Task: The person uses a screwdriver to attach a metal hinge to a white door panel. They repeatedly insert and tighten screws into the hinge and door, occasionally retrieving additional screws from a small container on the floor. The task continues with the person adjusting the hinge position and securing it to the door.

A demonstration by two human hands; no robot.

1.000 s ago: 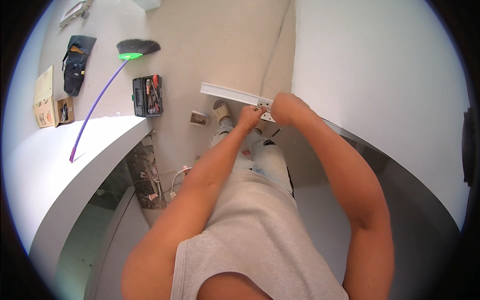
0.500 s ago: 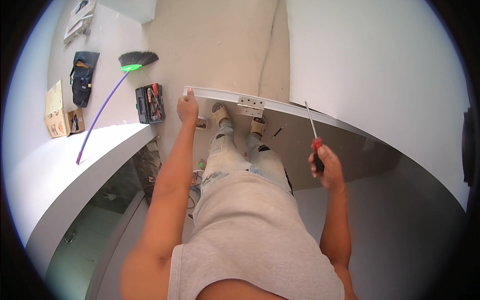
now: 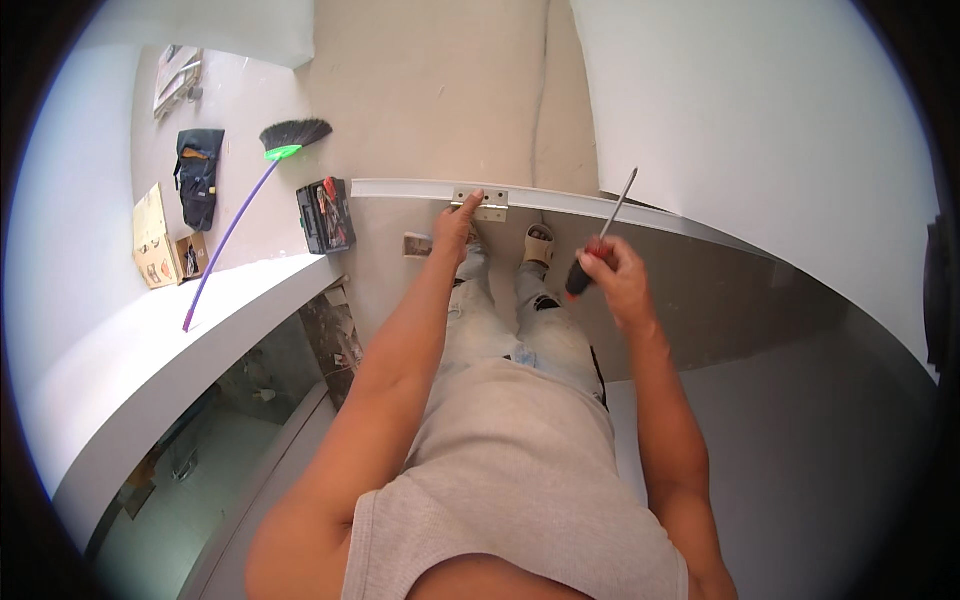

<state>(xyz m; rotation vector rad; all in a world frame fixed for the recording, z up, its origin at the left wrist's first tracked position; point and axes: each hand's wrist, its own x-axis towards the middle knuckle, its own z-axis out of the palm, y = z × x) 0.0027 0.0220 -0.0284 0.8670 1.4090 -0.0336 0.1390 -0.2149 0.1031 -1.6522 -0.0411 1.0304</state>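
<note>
A metal hinge (image 3: 495,212) with screw holes sits on the white edge of a long panel (image 3: 400,188), which spans the view in front of me. My left hand (image 3: 452,235) is closed at the hinge, its thumb laid on the plate and its other fingers partly hidden. To the right, my right hand (image 3: 622,282) grips a screwdriver (image 3: 579,279) by its red and black handle. The shaft points up and to the right, with its tip apart from the hinge. The screwdriver crosses in front of the panel's edge in this view.
An open black toolbox (image 3: 326,215) with tools lies left of the panel's end. Beyond it are a broom (image 3: 226,220) with a purple handle, a dark tool bag (image 3: 200,180) and an open cardboard box (image 3: 158,240). My sandalled foot (image 3: 539,240) stands below the panel.
My left hand has moved right, from the panel's left end onto the hinge. My right hand has come left and up with the screwdriver, now tilted the other way.
</note>
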